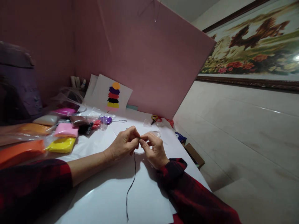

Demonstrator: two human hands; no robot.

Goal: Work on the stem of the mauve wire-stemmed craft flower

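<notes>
Left hand (123,143) has its grip pinched on a thin dark string (131,183) that trails down over the white sheet (105,196), and the right hand (154,150) has its grip closed on a tiny dark bit (140,138) right by it, too small to tell if that's the string's end. Bunch of colourful packets (62,145) off to the left, btw.

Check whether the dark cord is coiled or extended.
Extended: the dark cord runs from below the left hand in one gently curved line, with no loops showing.
</notes>
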